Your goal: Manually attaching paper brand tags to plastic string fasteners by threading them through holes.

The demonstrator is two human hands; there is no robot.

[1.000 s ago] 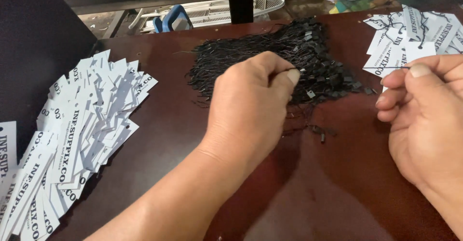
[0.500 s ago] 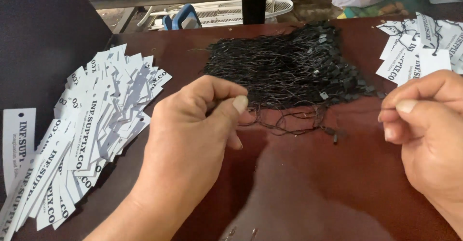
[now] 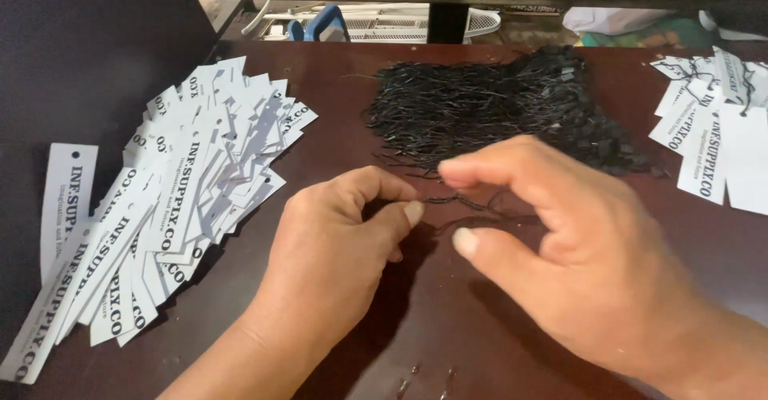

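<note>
Cord (image 3: 460, 202): I see my left hand (image 3: 336, 248) seemingly pinching one end, right hand (image 3: 576, 256) spread beside it, near the heap (image 3: 496, 108).

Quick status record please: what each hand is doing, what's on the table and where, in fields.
left hand: pinches one end of a thin black string
right hand: thumb and forefinger spread, at the string's other end
black string pile: heaped at the table's far middle
white tags, left: large fanned spread
white tags, right: smaller heap at the edge, some with strings
table: dark brown, glossy
</note>
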